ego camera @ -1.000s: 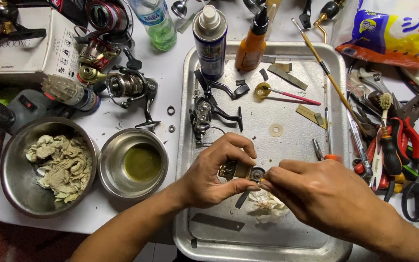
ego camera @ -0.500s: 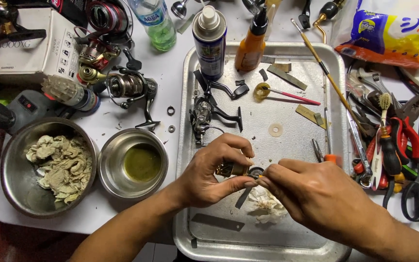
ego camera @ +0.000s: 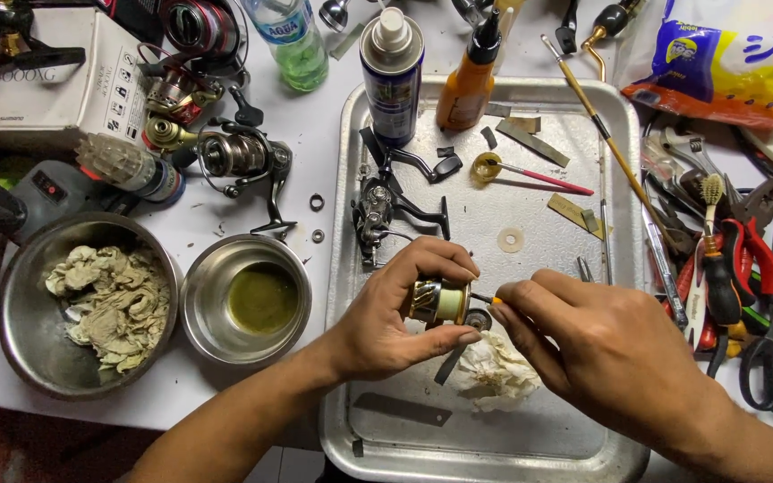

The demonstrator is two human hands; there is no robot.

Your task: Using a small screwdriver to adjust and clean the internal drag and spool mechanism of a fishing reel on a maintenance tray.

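Hands [ego camera: 494,326] over tray [ego camera: 624,224] — spray can [ego camera: 391,76], crumpled rag [ego camera: 494,371] nearby

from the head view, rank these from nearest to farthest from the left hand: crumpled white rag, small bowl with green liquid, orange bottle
1. crumpled white rag: on the metal tray, just right of the left hand, below the spool it holds.
2. small bowl with green liquid: off the tray, to the hand's left.
3. orange bottle: at the tray's far edge, well beyond the hand.
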